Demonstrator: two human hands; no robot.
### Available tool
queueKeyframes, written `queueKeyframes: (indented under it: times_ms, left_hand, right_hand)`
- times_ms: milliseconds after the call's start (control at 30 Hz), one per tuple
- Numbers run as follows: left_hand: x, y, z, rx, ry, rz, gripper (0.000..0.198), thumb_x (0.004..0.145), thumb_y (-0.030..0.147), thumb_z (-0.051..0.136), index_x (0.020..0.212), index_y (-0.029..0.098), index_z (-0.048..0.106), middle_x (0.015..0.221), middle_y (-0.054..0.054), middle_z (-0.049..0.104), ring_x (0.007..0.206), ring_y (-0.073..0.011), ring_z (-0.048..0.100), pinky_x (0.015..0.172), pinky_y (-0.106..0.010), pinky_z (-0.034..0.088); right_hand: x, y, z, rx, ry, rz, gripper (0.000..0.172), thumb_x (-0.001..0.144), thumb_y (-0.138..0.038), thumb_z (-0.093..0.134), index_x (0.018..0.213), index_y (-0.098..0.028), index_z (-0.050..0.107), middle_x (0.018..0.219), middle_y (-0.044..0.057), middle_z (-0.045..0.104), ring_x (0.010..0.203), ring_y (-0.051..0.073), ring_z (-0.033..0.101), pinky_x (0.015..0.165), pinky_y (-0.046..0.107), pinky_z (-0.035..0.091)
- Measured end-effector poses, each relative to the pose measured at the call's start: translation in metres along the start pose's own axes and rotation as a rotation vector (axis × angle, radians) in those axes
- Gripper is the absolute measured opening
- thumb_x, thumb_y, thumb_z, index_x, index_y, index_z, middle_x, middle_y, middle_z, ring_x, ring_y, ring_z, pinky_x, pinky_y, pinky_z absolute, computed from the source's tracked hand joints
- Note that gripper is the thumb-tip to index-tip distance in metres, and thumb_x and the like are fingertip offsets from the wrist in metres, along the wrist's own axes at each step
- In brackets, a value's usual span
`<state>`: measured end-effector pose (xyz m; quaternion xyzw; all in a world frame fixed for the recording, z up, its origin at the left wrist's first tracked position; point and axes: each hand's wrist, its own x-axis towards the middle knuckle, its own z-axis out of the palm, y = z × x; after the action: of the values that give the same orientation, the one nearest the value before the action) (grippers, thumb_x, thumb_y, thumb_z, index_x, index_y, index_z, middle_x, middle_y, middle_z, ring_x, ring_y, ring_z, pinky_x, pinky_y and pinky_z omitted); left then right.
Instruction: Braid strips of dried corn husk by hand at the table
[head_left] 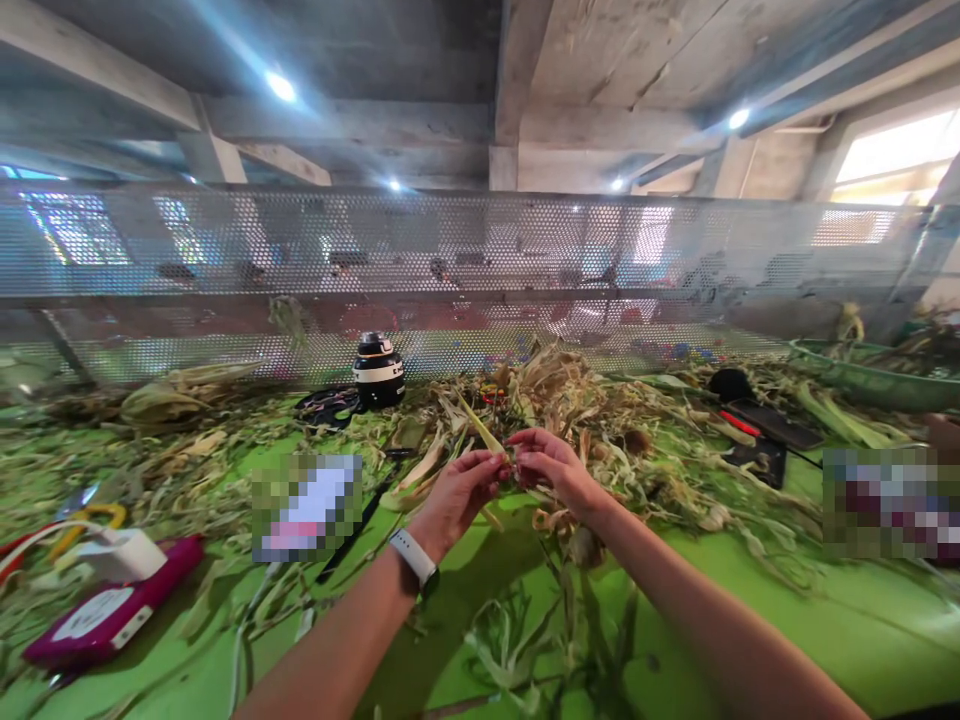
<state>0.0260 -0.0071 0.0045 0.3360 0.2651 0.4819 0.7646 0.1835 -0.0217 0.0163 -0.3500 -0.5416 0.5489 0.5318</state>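
A pale yellow-green strip of corn husk [481, 424] points up and away from between my two hands, above the green table [480, 570]. My left hand [463, 492], with a white band on its wrist, pinches the lower end of the strip between thumb and fingertips. Close beside it, my right hand [556, 472] is closed at the same end, its fingertips almost meeting those of the left. The exact spot where the fingers meet is small and partly hidden. Beyond both hands lies a heap of dry corn husks [559, 375].
A black jar [379, 375] stands behind a blurred phone-like slab [307, 508]. At the left lies a magenta power strip [112, 610] with a white plug [124, 553]. Dark items [769, 425] and a green basket [877, 378] are at the right. A perforated metal screen [465, 245] closes the back.
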Motion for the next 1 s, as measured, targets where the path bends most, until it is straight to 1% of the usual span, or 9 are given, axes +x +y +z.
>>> queueKeyframes:
  times_ms: [100, 233, 400, 500, 567, 667, 733, 800, 1000]
  left_hand:
    - [0.001, 0.001, 0.0, -0.013, 0.041, -0.017, 0.017, 0.059, 0.006, 0.076, 0.069, 0.011, 0.064, 0.065, -0.001, 0.067, 0.058, -0.0081, 0.062, 0.051, -0.014, 0.047]
    - [0.0, 0.004, 0.003, -0.043, 0.073, -0.037, 0.015, 0.062, 0.002, 0.072, 0.069, 0.011, 0.063, 0.065, -0.002, 0.068, 0.058, -0.0091, 0.063, 0.052, -0.015, 0.049]
    - [-0.002, 0.007, 0.005, -0.04, 0.067, -0.037, 0.012, 0.064, 0.002, 0.07, 0.071, 0.011, 0.066, 0.07, -0.004, 0.07, 0.062, -0.01, 0.064, 0.055, -0.016, 0.05]
    - [-0.003, 0.008, 0.006, -0.033, 0.062, -0.03, 0.011, 0.063, 0.003, 0.071, 0.069, 0.011, 0.066, 0.067, -0.003, 0.069, 0.059, -0.0091, 0.062, 0.056, -0.017, 0.049]
    - [-0.003, 0.009, 0.006, -0.019, 0.061, -0.025, 0.012, 0.061, 0.004, 0.072, 0.069, 0.011, 0.066, 0.068, -0.003, 0.069, 0.061, -0.01, 0.063, 0.056, -0.018, 0.048]
    - [-0.003, 0.01, 0.005, 0.014, 0.051, -0.031, 0.013, 0.06, 0.007, 0.074, 0.069, 0.013, 0.067, 0.069, -0.003, 0.069, 0.065, -0.0116, 0.063, 0.054, -0.018, 0.044]
    - [-0.002, 0.01, 0.003, 0.026, 0.02, -0.03, 0.013, 0.059, 0.008, 0.075, 0.068, 0.014, 0.067, 0.067, -0.002, 0.068, 0.064, -0.0111, 0.062, 0.053, -0.018, 0.041]
    - [0.0, 0.008, 0.001, 0.026, -0.021, -0.021, 0.013, 0.057, 0.008, 0.075, 0.066, 0.014, 0.067, 0.065, -0.001, 0.067, 0.061, -0.0096, 0.06, 0.052, -0.018, 0.038]
    - [0.004, 0.003, -0.002, -0.004, -0.065, -0.007, 0.016, 0.053, 0.008, 0.079, 0.064, 0.011, 0.068, 0.063, -0.002, 0.065, 0.058, -0.0074, 0.056, 0.053, -0.018, 0.035]
  right_hand:
    - [0.0, -0.002, 0.0, -0.102, 0.012, -0.028, 0.024, 0.068, -0.03, 0.064, 0.087, -0.018, 0.059, 0.063, -0.004, 0.056, 0.053, 0.008, 0.048, 0.052, 0.022, 0.036]
    - [0.0, -0.001, 0.002, -0.142, 0.01, -0.033, 0.025, 0.067, -0.032, 0.064, 0.087, -0.019, 0.058, 0.063, -0.003, 0.056, 0.053, 0.009, 0.048, 0.051, 0.022, 0.036]
    - [0.0, 0.0, 0.004, -0.184, 0.001, -0.049, 0.024, 0.068, -0.034, 0.064, 0.085, -0.018, 0.056, 0.066, -0.002, 0.057, 0.05, 0.008, 0.045, 0.049, 0.022, 0.036]
    - [-0.001, 0.001, 0.003, -0.212, 0.009, -0.058, 0.025, 0.069, -0.036, 0.063, 0.086, -0.018, 0.055, 0.065, -0.003, 0.056, 0.05, 0.008, 0.045, 0.049, 0.022, 0.036]
    - [-0.001, 0.002, 0.002, -0.262, 0.04, -0.104, 0.027, 0.07, -0.036, 0.063, 0.089, -0.019, 0.054, 0.067, -0.002, 0.055, 0.053, 0.009, 0.047, 0.05, 0.023, 0.038]
    - [0.0, 0.004, -0.003, -0.43, 0.079, -0.24, 0.027, 0.074, -0.035, 0.062, 0.095, -0.02, 0.053, 0.071, -0.001, 0.054, 0.061, 0.011, 0.051, 0.056, 0.024, 0.042]
    - [0.001, 0.006, -0.007, -0.547, 0.059, -0.308, 0.024, 0.078, -0.035, 0.06, 0.096, -0.021, 0.055, 0.072, -0.001, 0.055, 0.063, 0.012, 0.052, 0.06, 0.025, 0.043]
    - [0.003, 0.006, -0.009, -0.628, 0.024, -0.338, 0.021, 0.08, -0.036, 0.058, 0.095, -0.021, 0.057, 0.074, 0.001, 0.058, 0.064, 0.013, 0.053, 0.062, 0.027, 0.045]
    - [0.005, 0.002, -0.008, -0.762, -0.015, -0.447, 0.015, 0.08, -0.035, 0.059, 0.084, -0.021, 0.062, 0.078, 0.004, 0.061, 0.07, 0.017, 0.057, 0.063, 0.029, 0.047]
